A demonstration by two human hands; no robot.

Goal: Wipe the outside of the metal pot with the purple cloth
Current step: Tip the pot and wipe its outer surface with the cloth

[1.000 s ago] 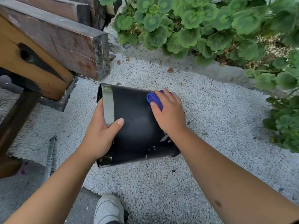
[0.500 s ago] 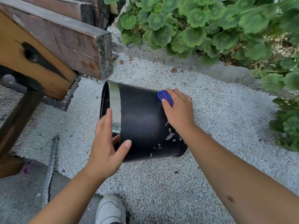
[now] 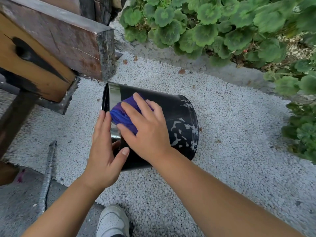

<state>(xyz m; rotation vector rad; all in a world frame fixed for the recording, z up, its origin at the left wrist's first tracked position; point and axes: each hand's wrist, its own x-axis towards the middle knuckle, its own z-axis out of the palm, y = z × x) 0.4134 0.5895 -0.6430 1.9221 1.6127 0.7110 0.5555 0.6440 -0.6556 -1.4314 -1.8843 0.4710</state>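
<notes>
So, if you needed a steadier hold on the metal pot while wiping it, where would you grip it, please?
Probably at the open rim, from its left. The metal pot lies on its side with the mouth facing left, so fingers can hook inside, as the left hand does, leaving the wall free for the right hand and purple cloth.

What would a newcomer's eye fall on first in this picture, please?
The black pot, lying on its side on white gravel mid-frame, and the purple cloth the right hand presses against it. The left hand steadies the pot's rim; green plants fill the upper right.
</notes>
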